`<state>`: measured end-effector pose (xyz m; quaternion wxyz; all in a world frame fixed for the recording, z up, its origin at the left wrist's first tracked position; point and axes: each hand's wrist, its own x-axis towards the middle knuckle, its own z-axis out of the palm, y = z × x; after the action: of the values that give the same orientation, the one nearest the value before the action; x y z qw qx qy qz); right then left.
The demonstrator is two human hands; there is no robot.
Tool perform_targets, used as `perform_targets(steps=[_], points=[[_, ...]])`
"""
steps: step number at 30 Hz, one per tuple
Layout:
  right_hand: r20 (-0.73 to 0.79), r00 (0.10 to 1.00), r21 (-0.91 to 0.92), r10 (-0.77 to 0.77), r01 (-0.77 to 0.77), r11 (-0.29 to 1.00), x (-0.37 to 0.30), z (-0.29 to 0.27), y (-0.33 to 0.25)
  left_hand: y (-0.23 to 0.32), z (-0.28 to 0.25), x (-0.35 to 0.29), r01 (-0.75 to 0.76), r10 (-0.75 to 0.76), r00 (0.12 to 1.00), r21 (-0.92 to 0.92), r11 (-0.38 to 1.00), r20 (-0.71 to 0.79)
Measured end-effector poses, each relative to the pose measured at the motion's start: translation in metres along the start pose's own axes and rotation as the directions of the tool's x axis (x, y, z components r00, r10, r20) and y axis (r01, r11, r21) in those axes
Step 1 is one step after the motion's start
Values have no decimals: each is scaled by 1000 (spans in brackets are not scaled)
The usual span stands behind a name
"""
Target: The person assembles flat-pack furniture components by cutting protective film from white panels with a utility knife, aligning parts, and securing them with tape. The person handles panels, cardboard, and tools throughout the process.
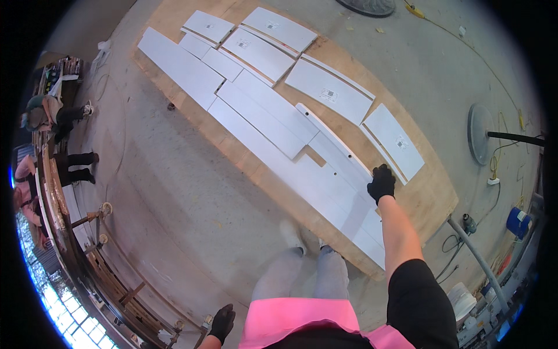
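My right grip point(382, 183) seems closed on the near end of the white strip point(329, 134), lying across the bench point(433, 195). My left grip point(222, 323) hangs loosely open beside the bench. Held at one end only, the strip could swing and scratch the plain boards point(264, 107). On the bench: one strip, five labelled panels point(311, 81); plain boards I cannot count surely.

Long narrow white strip point(329, 135), two dark spots, lying aslant among white panels point(267, 110)
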<state>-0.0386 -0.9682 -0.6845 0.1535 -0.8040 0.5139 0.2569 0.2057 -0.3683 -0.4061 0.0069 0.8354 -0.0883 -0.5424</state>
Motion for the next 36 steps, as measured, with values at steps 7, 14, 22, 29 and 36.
perform_targets(steps=[7, 14, 22, 29, 36], points=[[-42, 983, 625, -177, 164, 763, -160, -84, -44, 130, 13, 17, -136, 240, 967, -623, 770, 86], [-251, 700, 289, -668, 713, 639, -355, -215, -119, 317, -2, -50, -299, 488, 848, -947, 117, -207], [-505, 421, 221, -753, 907, 359, -421, -287, -136, 220, -164, -202, -540, 133, 689, -628, -561, -712], [-524, 70, -85, -849, 987, 134, -470, -322, -177, 102, -181, -380, -732, -160, 361, -174, -658, -919], [-379, 399, 22, -835, 906, 423, -428, -272, -223, -63, -125, -486, -783, -490, 115, 224, -580, -864]])
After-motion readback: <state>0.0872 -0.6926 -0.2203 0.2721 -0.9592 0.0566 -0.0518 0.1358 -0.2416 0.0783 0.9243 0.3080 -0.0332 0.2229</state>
